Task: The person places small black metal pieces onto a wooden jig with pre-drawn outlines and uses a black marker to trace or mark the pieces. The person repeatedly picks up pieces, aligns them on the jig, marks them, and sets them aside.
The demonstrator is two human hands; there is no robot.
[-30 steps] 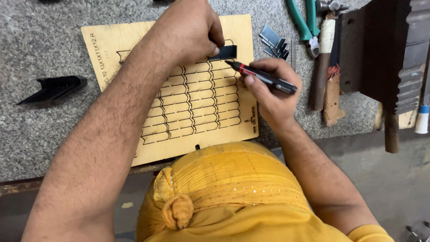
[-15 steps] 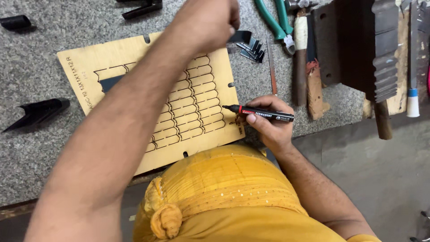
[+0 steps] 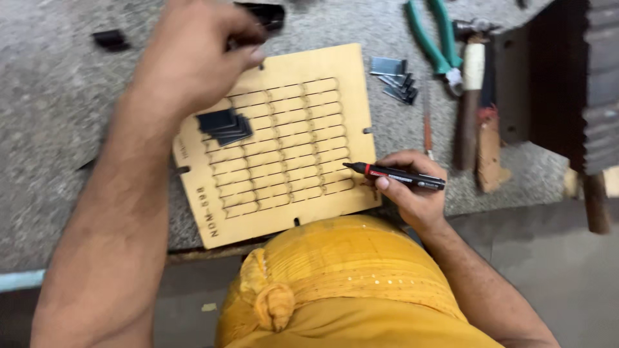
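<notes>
Marker [image 3: 394, 174] pinched in right hand [image 3: 412, 193] fingers, tip at wooden board [image 3: 284, 142] edge, left hand [image 3: 187, 58] fingers curled, raised above board

I count one wooden template board [image 3: 284, 148], one black marker [image 3: 394, 176], one pair of green-handled pliers [image 3: 433, 40] and one hammer [image 3: 469, 96] at the upper right. Small dark plates sit in two piles [image 3: 224, 126] [image 3: 394, 78]; I cannot count them singly.
</notes>
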